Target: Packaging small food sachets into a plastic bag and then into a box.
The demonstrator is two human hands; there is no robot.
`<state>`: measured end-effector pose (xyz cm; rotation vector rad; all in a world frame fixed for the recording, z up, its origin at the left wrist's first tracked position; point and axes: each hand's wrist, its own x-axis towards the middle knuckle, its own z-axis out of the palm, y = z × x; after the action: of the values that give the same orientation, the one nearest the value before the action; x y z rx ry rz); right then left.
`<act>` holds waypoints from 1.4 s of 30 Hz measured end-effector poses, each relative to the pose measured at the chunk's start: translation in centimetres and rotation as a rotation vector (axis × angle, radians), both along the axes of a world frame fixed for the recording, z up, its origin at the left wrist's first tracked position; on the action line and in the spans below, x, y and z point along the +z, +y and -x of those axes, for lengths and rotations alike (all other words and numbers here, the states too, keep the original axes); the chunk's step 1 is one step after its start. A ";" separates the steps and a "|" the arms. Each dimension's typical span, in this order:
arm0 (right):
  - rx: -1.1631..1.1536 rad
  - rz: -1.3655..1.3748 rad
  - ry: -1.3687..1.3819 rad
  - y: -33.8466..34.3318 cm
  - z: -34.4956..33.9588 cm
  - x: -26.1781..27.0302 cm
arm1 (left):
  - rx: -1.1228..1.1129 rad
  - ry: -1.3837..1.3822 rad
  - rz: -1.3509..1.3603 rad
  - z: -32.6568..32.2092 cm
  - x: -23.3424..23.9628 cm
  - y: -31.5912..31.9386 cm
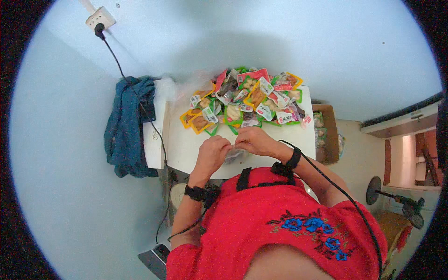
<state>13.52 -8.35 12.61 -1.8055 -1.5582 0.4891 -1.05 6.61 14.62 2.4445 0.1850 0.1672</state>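
My left hand (214,154) and my right hand (254,140) meet fingertip to fingertip over the front of a white table (185,154). Between them they pinch the top of a clear plastic bag (235,156), which hangs below the fingers; its contents cannot be made out. Just beyond the hands lies a heap of small sealed food packets, among them a yellow-edged packet (202,121), a green-edged packet (232,113) and a red packet (252,76). Black straps circle both wrists.
An open cardboard box (329,134) with green packets stands right of the table. Dark blue cloth (127,133) hangs over the left side. A black cable (148,117) runs down from a wall socket (100,19) past the table's left edge. A black stand (395,197) is at far right.
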 end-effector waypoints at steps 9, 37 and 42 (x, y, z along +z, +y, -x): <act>-0.156 0.098 0.318 -1.8 -1.4 -0.9 | 0.036 0.031 0.001 -0.2 -1.1 1.4; -0.373 0.066 1.001 -5.4 5.1 -8.7 | -0.078 0.329 0.314 -3.3 -6.8 3.3; -0.464 0.139 1.101 -6.5 4.4 -8.8 | -0.205 0.197 0.077 -3.8 -5.0 1.9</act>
<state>9.08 -14.88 3.86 -1.4644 -0.3532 1.1149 2.72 8.54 9.59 2.3834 0.0255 -0.1688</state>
